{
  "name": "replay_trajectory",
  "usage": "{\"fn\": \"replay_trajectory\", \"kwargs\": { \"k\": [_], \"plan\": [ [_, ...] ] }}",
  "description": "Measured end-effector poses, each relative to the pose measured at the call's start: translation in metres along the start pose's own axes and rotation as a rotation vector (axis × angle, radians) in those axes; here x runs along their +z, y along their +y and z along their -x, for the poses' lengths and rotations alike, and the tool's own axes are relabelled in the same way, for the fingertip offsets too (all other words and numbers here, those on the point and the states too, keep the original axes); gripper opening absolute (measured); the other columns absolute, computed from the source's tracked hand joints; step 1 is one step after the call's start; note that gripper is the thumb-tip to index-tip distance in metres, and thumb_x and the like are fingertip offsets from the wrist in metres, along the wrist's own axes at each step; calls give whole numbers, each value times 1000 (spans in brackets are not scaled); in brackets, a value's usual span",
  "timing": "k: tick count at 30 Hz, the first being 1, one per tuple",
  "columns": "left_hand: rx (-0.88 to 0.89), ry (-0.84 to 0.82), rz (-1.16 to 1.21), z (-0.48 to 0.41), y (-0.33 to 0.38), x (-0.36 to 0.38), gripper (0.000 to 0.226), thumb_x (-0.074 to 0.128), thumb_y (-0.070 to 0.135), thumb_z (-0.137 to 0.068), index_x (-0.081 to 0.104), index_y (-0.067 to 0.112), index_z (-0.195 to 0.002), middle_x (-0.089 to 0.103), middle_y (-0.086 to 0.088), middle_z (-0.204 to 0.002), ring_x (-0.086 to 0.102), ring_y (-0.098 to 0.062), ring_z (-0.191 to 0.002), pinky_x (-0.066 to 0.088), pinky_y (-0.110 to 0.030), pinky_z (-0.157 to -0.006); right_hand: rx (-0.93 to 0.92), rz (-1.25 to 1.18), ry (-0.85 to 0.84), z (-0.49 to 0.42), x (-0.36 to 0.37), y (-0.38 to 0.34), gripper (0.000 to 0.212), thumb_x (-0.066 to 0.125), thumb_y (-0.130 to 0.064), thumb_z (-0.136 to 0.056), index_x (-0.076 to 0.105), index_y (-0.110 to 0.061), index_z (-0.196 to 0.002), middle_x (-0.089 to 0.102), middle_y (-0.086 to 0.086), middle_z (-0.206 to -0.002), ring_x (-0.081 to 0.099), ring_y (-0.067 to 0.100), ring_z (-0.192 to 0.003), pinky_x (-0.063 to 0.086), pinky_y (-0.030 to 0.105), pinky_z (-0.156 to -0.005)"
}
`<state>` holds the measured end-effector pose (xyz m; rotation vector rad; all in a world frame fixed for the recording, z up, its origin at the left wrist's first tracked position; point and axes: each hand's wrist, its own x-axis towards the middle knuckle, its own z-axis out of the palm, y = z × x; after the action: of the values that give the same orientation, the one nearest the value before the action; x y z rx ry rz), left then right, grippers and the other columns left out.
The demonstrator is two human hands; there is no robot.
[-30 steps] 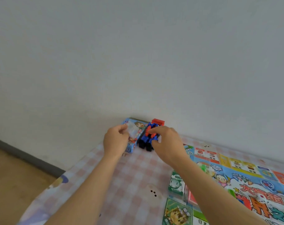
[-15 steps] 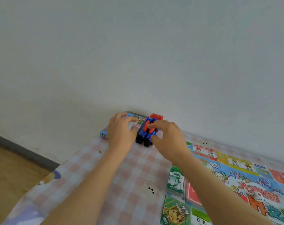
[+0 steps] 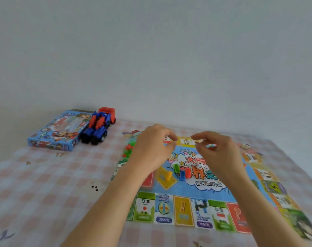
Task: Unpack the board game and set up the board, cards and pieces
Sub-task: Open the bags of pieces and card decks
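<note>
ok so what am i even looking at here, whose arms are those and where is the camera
No machine here: a person works with two bare hands, filmed by one wide-angle camera worn on their head, looking forward and down, so both arms enter from the bottom. The left hand and right hand hover over the game board, which lies flat on a pink checked tablecloth. Near the board's middle sit a white die and coloured pawns. By the wall lie the game box and a blue and red toy truck. Both hands' fingers are curled; whether they pinch anything is too blurred to tell.
</note>
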<state>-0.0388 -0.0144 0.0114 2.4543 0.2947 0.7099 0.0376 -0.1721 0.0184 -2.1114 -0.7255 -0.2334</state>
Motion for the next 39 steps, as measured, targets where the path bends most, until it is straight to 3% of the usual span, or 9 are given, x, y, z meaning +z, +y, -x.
{"fn": "replay_trajectory", "kwargs": {
  "k": [4,9,13,16,23,26,31,36,39],
  "plan": [
    [26,-69,-52,1,15,28,13,62,31,-88,68,31,-100,61,10,-112,53,-9,-109,40,-25,-91,16,0,26,18,0,21,21,65,-10,-83,73,-29,-91,61,-24,-78,57,-4,-66,40,9,-58],
    [108,-130,-73,8,10,31,18,61,29,-89,68,33,-105,61,16,-116,51,-2,-111,32,-18,-95,-78,54,-64,32,15,34,19,72,-8,-76,76,-22,-87,67,-11,-90,56,6,-62,44,11,-61],
    [119,-96,-27,10,10,30,18,63,25,-88,68,34,-103,62,20,-112,50,5,-105,32,-15,-94,-122,142,-190,34,16,32,17,71,-15,-77,77,-23,-91,69,-11,-94,47,-5,-62,38,8,-65],
    [118,-42,-33,10,7,31,17,63,23,-88,69,34,-99,65,21,-104,53,4,-100,37,-16,-89,-100,181,-248,33,15,30,17,70,-20,-79,76,-24,-95,69,-11,-90,45,-5,-63,38,13,-72],
    [217,17,-72,11,8,36,15,66,16,-85,72,26,-94,69,12,-95,60,-6,-93,45,-27,-88,-59,138,-140,36,19,29,21,61,-13,-83,74,-21,-97,73,-3,-88,64,13,-80,53,30,-77],
    [220,34,-36,12,12,38,15,66,15,-85,73,24,-94,69,12,-94,59,-6,-94,41,-22,-84,-13,86,-60,36,15,32,23,60,-8,-84,76,-20,-95,75,-4,-89,67,11,-79,54,28,-78],
    [234,24,-21,16,23,43,14,66,17,-86,73,26,-95,69,13,-95,59,-5,-93,38,-17,-82,182,-103,-65,37,-18,37,18,72,-5,-78,77,-20,-87,69,-14,-76,66,0,-70,52,11,-68],
    [313,-47,-31,17,63,56,14,64,21,-87,72,25,-98,69,12,-100,59,-5,-97,35,-17,-82,225,-164,5,47,-53,51,17,78,-8,-73,76,-21,-83,73,-10,-75,68,1,-69,54,13,-68],
    [301,-132,-25,20,81,70,18,60,25,-90,69,29,-105,66,14,-106,57,-4,-100,42,-21,-86,264,-198,42,56,-71,60,17,79,-9,-72,74,-23,-80,74,-6,-73,70,5,-68,56,21,-68]
  ]
}}
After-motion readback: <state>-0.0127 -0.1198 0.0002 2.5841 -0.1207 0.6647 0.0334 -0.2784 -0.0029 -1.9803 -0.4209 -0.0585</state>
